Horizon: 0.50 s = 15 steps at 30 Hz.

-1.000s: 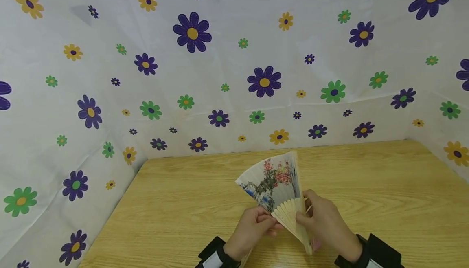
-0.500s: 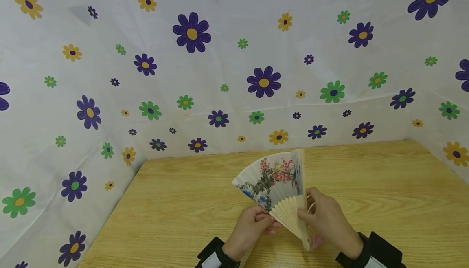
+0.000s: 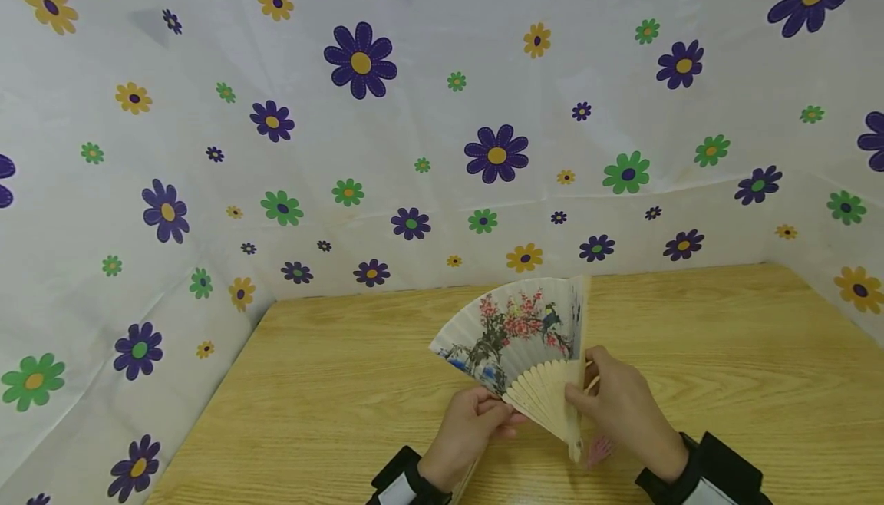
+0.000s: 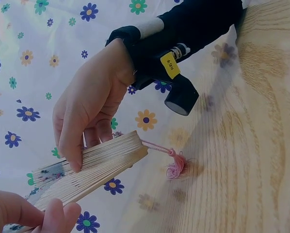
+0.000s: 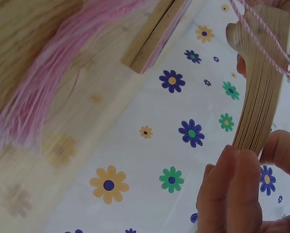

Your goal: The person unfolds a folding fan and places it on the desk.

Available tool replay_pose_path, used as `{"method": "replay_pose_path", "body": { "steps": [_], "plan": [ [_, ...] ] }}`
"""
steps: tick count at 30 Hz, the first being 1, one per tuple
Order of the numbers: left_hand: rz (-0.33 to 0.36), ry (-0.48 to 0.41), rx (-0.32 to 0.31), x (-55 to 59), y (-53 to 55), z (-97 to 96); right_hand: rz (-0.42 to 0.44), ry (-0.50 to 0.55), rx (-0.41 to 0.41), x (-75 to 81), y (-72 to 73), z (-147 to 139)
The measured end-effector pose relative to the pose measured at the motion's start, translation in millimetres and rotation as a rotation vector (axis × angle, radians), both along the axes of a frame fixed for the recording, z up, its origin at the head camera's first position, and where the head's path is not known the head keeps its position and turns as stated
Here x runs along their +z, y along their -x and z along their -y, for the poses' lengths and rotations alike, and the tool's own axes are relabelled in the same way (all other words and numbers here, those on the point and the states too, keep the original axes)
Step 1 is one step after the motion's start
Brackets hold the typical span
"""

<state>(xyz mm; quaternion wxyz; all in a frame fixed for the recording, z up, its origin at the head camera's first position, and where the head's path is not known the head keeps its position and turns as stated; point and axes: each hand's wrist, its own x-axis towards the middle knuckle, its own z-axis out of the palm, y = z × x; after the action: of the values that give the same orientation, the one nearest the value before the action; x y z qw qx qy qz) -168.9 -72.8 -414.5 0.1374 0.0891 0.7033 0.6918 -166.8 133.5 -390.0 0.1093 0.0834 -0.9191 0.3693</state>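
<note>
A folding hand fan [image 3: 525, 328], partly spread, is held upright over the table. Red blossoms and a dark bird are painted on its pale leaf, above light wooden ribs. At its left edge my left hand [image 3: 470, 424] pinches the outer rib between thumb and fingers. My right hand [image 3: 621, 405] grips the stacked ribs on the right side, thumb in front. In the right wrist view those ribs [image 5: 261, 97] sit tightly together between the fingers [image 5: 244, 189]. A pink tassel [image 4: 176, 165] hangs by a cord from the fan's pivot end.
The wood-grain table [image 3: 331, 382] spreads around both hands, backed by a white flowered cloth [image 3: 414, 121] on the far side and flanks. A long wooden piece [image 5: 154, 39] with a pinkish side lies on the table, partly hidden beneath the left forearm in the head view.
The fan has spread wider as my right hand moved slightly right and up, and more of the painting, including the bird, shows. My left hand has shifted only slightly left.
</note>
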Motion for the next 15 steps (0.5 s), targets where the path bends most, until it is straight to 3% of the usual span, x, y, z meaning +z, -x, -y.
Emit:
{"method": "replay_pose_path", "body": {
  "steps": [15],
  "plan": [
    [0.006, -0.015, 0.039, -0.5, 0.3, 2.0, -0.046, -0.035, -0.031, 2.6, 3.4, -7.4]
  ]
}}
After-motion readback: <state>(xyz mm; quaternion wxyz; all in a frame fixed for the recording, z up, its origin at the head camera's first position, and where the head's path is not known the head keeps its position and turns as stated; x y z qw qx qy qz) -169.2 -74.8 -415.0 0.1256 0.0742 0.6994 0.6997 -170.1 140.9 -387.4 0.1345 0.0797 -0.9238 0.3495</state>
